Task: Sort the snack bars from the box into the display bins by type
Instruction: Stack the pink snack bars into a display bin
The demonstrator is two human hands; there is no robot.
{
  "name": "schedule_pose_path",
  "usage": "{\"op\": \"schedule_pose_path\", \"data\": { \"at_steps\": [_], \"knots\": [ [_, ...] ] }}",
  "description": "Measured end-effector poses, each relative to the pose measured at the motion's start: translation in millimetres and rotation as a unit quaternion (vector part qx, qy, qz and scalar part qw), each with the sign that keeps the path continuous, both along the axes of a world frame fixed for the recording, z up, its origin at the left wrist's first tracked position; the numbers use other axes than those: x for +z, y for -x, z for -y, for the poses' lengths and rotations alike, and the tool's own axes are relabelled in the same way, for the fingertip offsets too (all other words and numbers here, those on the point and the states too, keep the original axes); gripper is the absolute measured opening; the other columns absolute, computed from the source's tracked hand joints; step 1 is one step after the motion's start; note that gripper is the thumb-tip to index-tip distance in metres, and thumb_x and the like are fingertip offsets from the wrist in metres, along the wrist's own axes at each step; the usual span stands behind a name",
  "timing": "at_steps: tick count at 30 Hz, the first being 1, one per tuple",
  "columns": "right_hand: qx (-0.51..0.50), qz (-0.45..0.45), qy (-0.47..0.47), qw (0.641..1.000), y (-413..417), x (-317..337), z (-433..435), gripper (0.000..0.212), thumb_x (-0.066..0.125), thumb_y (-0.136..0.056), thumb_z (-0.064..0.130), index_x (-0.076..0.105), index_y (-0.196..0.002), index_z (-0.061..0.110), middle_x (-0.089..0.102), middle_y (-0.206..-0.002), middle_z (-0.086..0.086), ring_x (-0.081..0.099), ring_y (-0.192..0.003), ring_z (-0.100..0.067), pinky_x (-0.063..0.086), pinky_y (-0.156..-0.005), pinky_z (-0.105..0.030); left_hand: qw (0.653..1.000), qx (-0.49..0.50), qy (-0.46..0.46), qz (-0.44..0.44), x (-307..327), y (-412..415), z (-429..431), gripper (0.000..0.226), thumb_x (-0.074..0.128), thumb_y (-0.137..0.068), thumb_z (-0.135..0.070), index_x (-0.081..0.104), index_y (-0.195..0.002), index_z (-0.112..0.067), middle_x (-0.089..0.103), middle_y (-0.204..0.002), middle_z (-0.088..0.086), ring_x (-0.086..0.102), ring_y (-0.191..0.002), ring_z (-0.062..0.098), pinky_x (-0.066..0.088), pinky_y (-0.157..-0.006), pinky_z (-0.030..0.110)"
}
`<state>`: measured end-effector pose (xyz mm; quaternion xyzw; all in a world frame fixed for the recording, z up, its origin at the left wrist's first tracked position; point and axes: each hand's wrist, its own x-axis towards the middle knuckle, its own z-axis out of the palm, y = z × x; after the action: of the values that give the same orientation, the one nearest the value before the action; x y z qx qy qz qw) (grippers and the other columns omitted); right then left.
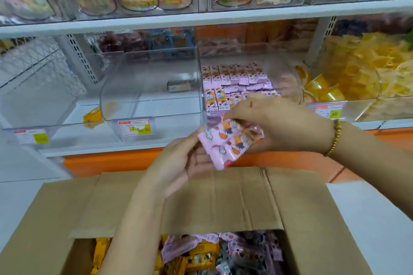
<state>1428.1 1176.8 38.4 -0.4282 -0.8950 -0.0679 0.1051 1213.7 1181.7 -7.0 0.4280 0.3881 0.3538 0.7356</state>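
The fingers [201,159] of the left hand [185,163] lie palm-up under a small bundle of pink snack bars [230,143], lightly curled round its lower left end, w/ the thumb pressed on the upper left edge. The right hand [274,123] comes from the other side, back of the hand up, and its fingers [240,115] are bent over the top of the same bundle and pinch it, so both hands hold the bars together. How many bars are in the bundle I cannot tell; the wrappers show cartoon prints in orange and white. On the right wrist is a gold bead bracelet [334,138]. The bundle hangs in the air above the far flap of the cardboard box [223,203] and just in front of a clear display bin [288,82], which has rows of the same pink bars [232,78] standing inside. To the left is a second clear bin [125,105] w/ one blurred pack [180,85] at the back; to the right, a bin of yellow packs [368,62]. Price tags [135,128] sit on the bin fronts. In the open part of the box, near the camera, lie mixed bars: yellow ones [101,252] on the left, pink ones [176,246] in the middle, darker ones [250,252] on the right.
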Motion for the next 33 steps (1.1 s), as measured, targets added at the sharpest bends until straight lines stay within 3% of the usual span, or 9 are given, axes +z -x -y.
{"op": "schedule_pose_path", "data": {
  "at_steps": [2, 5, 11, 16, 19, 23, 25, 28, 33],
  "knots": [
    [-0.144, 0.003, -0.005, 0.99, -15.4, 9.0, -22.9, 0.071, 0.062, -0.071, 0.066, 0.052, -0.123, 0.019, 0.056, -0.092, 0.001, 0.045, -0.093, -0.017, 0.039, -0.072, -0.032, 0.982, 0.084, -0.129, -0.111, 1.4, -7.8, -19.2, 0.022, 0.051, -0.094, -0.02, 0.068, -0.104, -0.009, 0.073, -0.095, 0.001, 0.067, -0.093, 0.016, 0.055, -0.088, 0.031],
    [-0.33, 0.006, 0.014, 0.944, -28.5, 12.4, -70.0, 0.07, 0.064, -0.074, 0.065, 0.052, -0.111, 0.006, 0.057, -0.091, -0.008, 0.05, -0.093, -0.024, 0.037, -0.07, -0.033, 0.855, 0.143, -0.35, -0.355, -2.7, -16.7, -38.3, 0.027, 0.057, -0.093, -0.022, 0.06, -0.12, -0.023, 0.06, -0.116, -0.012, 0.053, -0.116, 0.008, 0.037, -0.097, 0.019],
    [-0.414, 0.059, 0.222, 0.881, -26.5, -19.9, -138.7, 0.054, 0.056, -0.086, 0.058, 0.047, -0.056, 0.015, 0.047, -0.063, -0.003, 0.05, -0.064, -0.021, 0.043, -0.066, -0.029, 0.787, 0.078, -0.365, -0.491, -26.0, -33.0, -53.2, 0.061, 0.058, -0.092, -0.026, 0.031, -0.147, -0.017, 0.035, -0.15, 0.0, 0.028, -0.138, 0.015, 0.022, -0.111, 0.026],
    [-0.39, 0.069, 0.258, 0.881, -13.5, -36.0, -144.3, 0.033, 0.036, -0.1, 0.045, 0.061, -0.097, 0.023, 0.037, -0.062, -0.004, 0.036, -0.054, -0.014, 0.032, -0.054, -0.024, 0.789, 0.054, -0.377, -0.482, -29.6, -24.4, -56.1, 0.06, 0.055, -0.094, -0.027, 0.03, -0.147, -0.019, 0.028, -0.154, -0.004, 0.02, -0.141, 0.012, 0.013, -0.113, 0.022],
    [-0.383, -0.014, 0.257, 0.887, -8.7, -35.6, -135.4, 0.059, 0.022, -0.102, 0.048, 0.048, -0.066, 0.009, 0.036, -0.061, -0.006, 0.034, -0.055, -0.017, 0.028, -0.052, -0.026, 0.797, 0.036, -0.377, -0.471, -31.4, -20.5, -57.3, 0.062, 0.056, -0.094, -0.026, 0.028, -0.148, -0.018, 0.025, -0.155, -0.005, 0.02, -0.141, 0.009, 0.014, -0.111, 0.018],
    [-0.405, -0.013, 0.235, 0.883, -9.8, -38.5, -117.3, 0.062, 0.018, -0.103, 0.044, 0.062, -0.111, 0.0, 0.046, -0.066, -0.009, 0.044, -0.059, -0.021, 0.031, -0.05, -0.029, 0.82, -0.002, -0.353, -0.451, -34.0, -15.8, -44.2, 0.065, 0.053, -0.096, -0.028, 0.021, -0.151, -0.016, 0.014, -0.159, -0.004, 0.006, -0.146, 0.009, 0.009, -0.115, 0.022],
    [-0.416, -0.062, 0.153, 0.894, -7.7, -37.0, -102.7, 0.057, 0.029, -0.102, 0.044, 0.062, -0.103, -0.003, 0.056, -0.077, -0.014, 0.056, -0.076, -0.03, 0.039, -0.061, -0.032, 0.834, 0.036, -0.333, -0.439, -35.4, -8.4, -30.7, 0.056, 0.053, -0.096, -0.028, 0.035, -0.147, -0.015, 0.029, -0.154, -0.001, 0.021, -0.144, 0.012, 0.019, -0.113, 0.025],
    [-0.357, -0.159, 0.017, 0.92, 13.0, -33.8, -60.6, 0.036, 0.048, -0.096, 0.028, 0.05, -0.069, 0.006, 0.046, -0.064, -0.011, 0.048, -0.071, -0.029, 0.03, -0.055, -0.033, 0.868, 0.141, -0.313, -0.358, -44.0, 12.0, -0.4, 0.012, 0.06, -0.09, -0.03, 0.067, -0.093, -0.021, 0.069, -0.096, -0.006, 0.06, -0.093, 0.0, 0.043, -0.08, 0.021],
    [-0.161, -0.139, 0.185, 0.959, 68.6, -66.2, 25.1, 0.04, 0.056, -0.093, 0.028, 0.047, -0.059, 0.011, 0.045, -0.056, -0.003, 0.04, -0.057, -0.016, 0.024, -0.054, -0.032, 0.873, 0.231, -0.258, -0.344, -86.5, 49.5, 82.6, 0.036, 0.056, -0.093, -0.029, 0.051, -0.066, -0.006, 0.044, -0.057, 0.005, 0.036, -0.054, 0.012, 0.027, -0.052, 0.024]
  ]
}}
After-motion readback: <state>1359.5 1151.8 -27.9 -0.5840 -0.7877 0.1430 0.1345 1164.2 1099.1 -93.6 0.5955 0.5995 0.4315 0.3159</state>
